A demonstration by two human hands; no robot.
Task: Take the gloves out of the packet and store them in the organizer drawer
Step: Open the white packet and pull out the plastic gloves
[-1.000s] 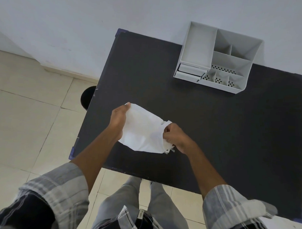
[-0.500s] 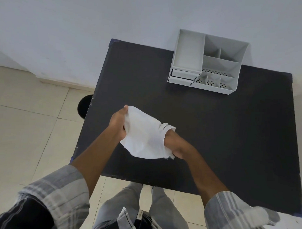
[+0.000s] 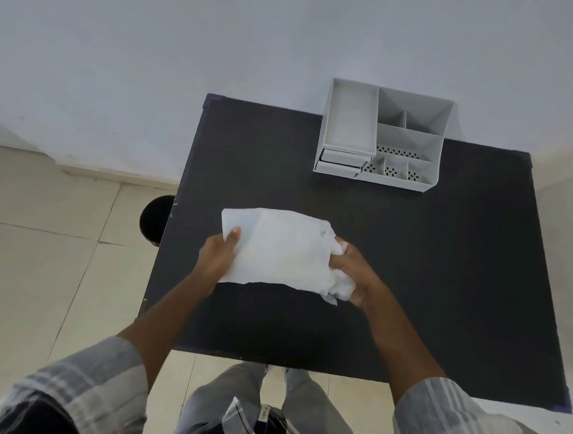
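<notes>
Early days here. Left hand [image 3: 216, 259] pinches the closed end of the white packet [image 3: 277, 249] just over the black table [image 3: 406, 286], while the right hand [image 3: 351, 271] is clenched round a crumpled white wad at its mouth, probably gloves coming out. Grey organizer [image 3: 384, 135] sits at the back by the wall, both little drawers [image 3: 340, 162] looking closed, so pulling out, opening and stashing are all left.
</notes>
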